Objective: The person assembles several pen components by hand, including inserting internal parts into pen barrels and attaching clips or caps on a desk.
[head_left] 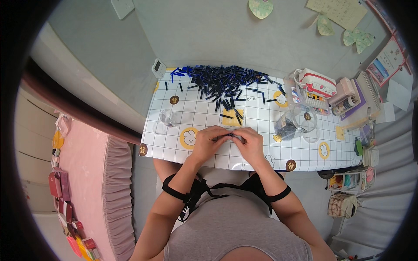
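Left hand [208,142]: low over the near part of the gridded surface [172,145], thumb and fingers drawn together in a pinch on a small dark piece [230,135].
Right hand [249,145]: meets the left, its fingers pinched on the same piece from the other side.
Small dark piece: between the two sets of fingertips, mostly covered; whether it is one part or two cannot be told.
Step in hand: judging by the pose, a fine two-handed job on this one piece, perhaps pressing, twisting or parting it.
Loose tubes [238,116]: several dark ones just beyond the fingertips, apart from both hands.
Tube pile [222,78]: a wide dark heap with blue glints along the far edge.
Clear tub [285,128]: to the right, dark pieces inside.
Small clear cup [167,116]: to the left.
Next move: seems to call for a steady grip and small, matched fingertip pressure.
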`<state>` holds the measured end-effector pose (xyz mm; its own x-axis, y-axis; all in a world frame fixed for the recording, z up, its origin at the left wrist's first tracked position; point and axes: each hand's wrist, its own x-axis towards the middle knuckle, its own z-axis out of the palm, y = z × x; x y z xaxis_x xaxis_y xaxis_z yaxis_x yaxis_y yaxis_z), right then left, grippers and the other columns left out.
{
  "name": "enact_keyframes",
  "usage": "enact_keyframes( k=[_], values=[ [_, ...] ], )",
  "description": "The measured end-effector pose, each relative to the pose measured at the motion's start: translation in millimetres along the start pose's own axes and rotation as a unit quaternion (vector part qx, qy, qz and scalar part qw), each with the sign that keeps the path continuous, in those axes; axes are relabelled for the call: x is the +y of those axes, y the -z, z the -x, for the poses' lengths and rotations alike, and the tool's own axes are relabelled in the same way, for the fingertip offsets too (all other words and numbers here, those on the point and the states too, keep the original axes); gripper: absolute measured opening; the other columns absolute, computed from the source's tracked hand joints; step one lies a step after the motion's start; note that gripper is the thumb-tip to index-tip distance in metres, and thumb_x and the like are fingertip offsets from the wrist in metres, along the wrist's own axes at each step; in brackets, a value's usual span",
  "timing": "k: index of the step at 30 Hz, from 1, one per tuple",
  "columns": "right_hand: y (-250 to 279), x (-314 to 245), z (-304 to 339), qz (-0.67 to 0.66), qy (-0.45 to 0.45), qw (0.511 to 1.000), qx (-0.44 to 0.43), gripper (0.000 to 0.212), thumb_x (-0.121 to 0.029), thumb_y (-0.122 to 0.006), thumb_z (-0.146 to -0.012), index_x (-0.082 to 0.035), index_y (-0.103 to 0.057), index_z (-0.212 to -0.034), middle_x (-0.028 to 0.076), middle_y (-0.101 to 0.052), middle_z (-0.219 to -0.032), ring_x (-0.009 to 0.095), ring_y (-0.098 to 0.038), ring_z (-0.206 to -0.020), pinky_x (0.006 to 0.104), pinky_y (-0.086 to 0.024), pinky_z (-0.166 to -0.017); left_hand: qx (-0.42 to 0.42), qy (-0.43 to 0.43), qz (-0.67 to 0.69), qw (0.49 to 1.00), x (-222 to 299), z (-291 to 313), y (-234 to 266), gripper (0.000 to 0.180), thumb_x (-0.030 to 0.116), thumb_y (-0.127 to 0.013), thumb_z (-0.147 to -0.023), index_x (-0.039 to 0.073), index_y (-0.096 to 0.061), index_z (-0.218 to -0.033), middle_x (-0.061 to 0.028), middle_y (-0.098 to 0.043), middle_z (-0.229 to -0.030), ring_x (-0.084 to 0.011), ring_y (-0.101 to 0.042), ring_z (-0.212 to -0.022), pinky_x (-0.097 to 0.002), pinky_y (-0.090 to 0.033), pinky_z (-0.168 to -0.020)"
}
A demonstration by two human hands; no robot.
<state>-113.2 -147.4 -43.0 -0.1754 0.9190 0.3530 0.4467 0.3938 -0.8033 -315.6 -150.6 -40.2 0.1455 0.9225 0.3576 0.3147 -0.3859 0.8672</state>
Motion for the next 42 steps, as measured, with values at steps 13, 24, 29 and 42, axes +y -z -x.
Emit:
enact_keyframes(
  k=[13,24,29,42],
  values=[
    [57.3,-46.4,-2.7,0.059,0.156,0.977,0.132,0.025,0.002,-0.085,-0.078,-0.003,-0.076,-0.102,0.01,-0.078,-0.099,0.033,-0.073,-0.09,0.0419,-0.058,-0.079,-0.024,-0.101,-0.046,0.994,92.9,-36.9,1.1,0.02,0.004,-0.089,-0.086,0.005,-0.084,-0.105,-0.0098,-0.08,-0.097,-0.0255,-0.078,-0.085,-0.0333,-0.061,-0.071],
    [184.4,-61.2,-10.6,0.17,0.164,0.941,0.242,0.032,0.001,-0.085,-0.085,-0.004,-0.081,-0.116,0.011,-0.078,-0.094,0.029,-0.071,-0.084,0.0377,-0.057,-0.077,-0.069,-0.23,0.04,0.97,159.4,-116.6,-91.7,0.022,0.006,-0.085,-0.094,0.002,-0.081,-0.115,-0.0109,-0.084,-0.106,-0.0221,-0.083,-0.093,-0.0297,-0.064,-0.08],
    [197.4,-40.2,-10.2,0.198,0.149,0.938,0.241,0.034,0.0,-0.086,-0.086,-0.003,-0.081,-0.119,0.011,-0.077,-0.092,0.029,-0.069,-0.081,0.0384,-0.056,-0.075,-0.082,-0.191,0.036,0.978,147.5,-125.6,-118.5,0.02,0.01,-0.085,-0.095,0.001,-0.081,-0.113,-0.0122,-0.084,-0.105,-0.0223,-0.083,-0.093,-0.0303,-0.064,-0.08],
    [189.6,-34.5,-10.4,0.243,0.138,0.936,0.213,0.023,-0.009,-0.082,-0.091,-0.004,-0.081,-0.113,0.008,-0.079,-0.114,0.035,-0.067,-0.107,0.044,-0.055,-0.094,-0.004,-0.266,-0.041,0.963,120.1,-118.7,-119.6,0.013,0.008,-0.078,-0.098,0.003,-0.08,-0.111,-0.0127,-0.081,-0.119,-0.0347,-0.072,-0.124,-0.0418,-0.058,-0.102]
  ],
)
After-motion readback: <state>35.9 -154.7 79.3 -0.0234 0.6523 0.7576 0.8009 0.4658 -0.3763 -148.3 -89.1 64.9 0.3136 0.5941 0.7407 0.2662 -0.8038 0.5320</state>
